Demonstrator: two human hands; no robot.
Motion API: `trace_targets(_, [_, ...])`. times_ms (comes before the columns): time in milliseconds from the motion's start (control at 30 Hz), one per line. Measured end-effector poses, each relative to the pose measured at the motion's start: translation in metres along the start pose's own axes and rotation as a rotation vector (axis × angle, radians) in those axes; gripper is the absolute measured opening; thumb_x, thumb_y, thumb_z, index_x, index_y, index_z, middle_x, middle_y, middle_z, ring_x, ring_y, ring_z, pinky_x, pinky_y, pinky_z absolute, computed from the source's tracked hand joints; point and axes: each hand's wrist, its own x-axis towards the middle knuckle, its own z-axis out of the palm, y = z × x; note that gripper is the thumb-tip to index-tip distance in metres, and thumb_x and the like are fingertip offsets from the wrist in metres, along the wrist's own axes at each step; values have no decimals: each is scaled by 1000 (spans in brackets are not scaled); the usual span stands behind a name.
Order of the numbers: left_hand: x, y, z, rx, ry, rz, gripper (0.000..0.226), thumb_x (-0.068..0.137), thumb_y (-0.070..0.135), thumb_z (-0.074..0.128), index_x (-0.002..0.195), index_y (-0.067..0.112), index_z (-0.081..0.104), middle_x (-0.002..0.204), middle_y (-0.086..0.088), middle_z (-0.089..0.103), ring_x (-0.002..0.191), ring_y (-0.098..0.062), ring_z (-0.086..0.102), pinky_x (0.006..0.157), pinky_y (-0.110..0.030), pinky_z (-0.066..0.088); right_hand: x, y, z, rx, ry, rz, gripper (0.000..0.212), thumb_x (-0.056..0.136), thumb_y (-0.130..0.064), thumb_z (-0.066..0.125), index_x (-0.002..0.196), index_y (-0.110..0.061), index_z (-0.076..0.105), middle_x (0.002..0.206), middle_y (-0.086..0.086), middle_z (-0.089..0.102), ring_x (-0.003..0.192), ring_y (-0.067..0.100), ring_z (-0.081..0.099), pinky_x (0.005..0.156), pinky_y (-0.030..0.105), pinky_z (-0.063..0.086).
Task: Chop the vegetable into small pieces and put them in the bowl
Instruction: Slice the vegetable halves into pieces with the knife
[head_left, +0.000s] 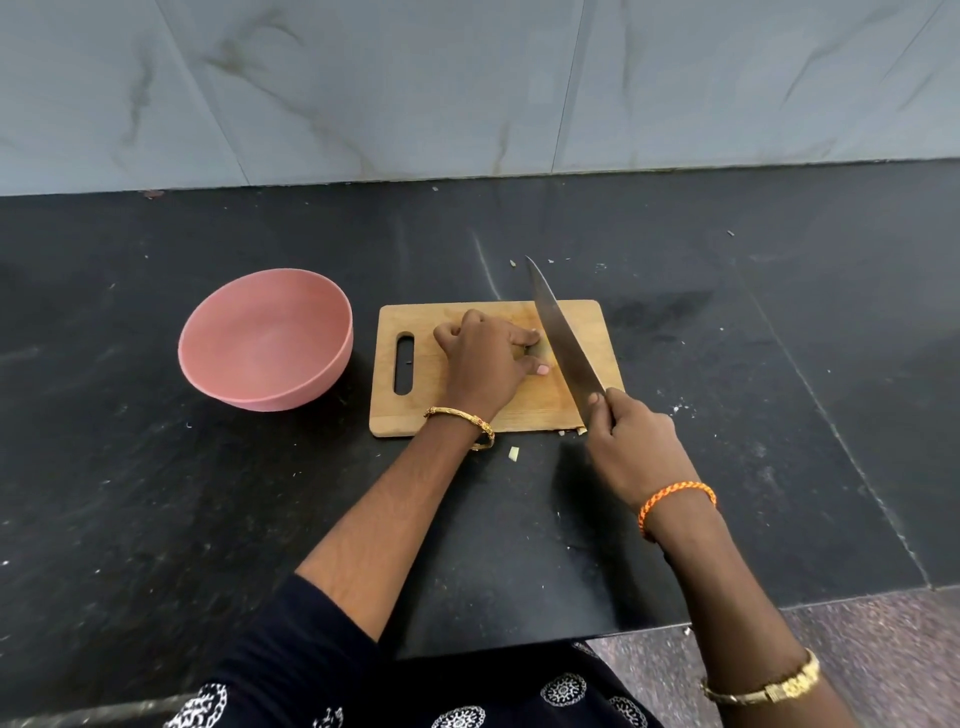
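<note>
Now Cutting on the Board

Centrally in the frame, our left hand (485, 358) curls over a small greenish vegetable (540, 349) on the wooden cutting board (582, 322), fingertips pinching it so that most of it stays hidden. Our right hand (631, 447), lower right of centre, wraps its grip round the handle of a long knife (558, 332), whose blade slants across the board just beside the vegetable. Left of the board stands a pink bowl (265, 343) on the black tabletop (156, 493). One pale piece (514, 453) lies just below the board.
</note>
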Motion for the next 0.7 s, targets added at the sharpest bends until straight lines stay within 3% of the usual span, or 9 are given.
trace_targets(167, [1,-2,1,-15,13,-4,37,68,37,77,103,26,71,104,9,69,110,-14,43,81,-32,16,6,-4,1,-35,10,-2,33,100,-32,33,84,-12,54,75,9,59,71,27,58,68,37,50])
trace_targets(700, [-1,1,1,0,51,-15,37,68,39,76,102,27,71,101,10,70,107,-13,42,78,-29,12,18,-13,-1,-134,-53,6,29,100,-30,35,92,-10,54,83,14,60,75,30,61,76,43,54])
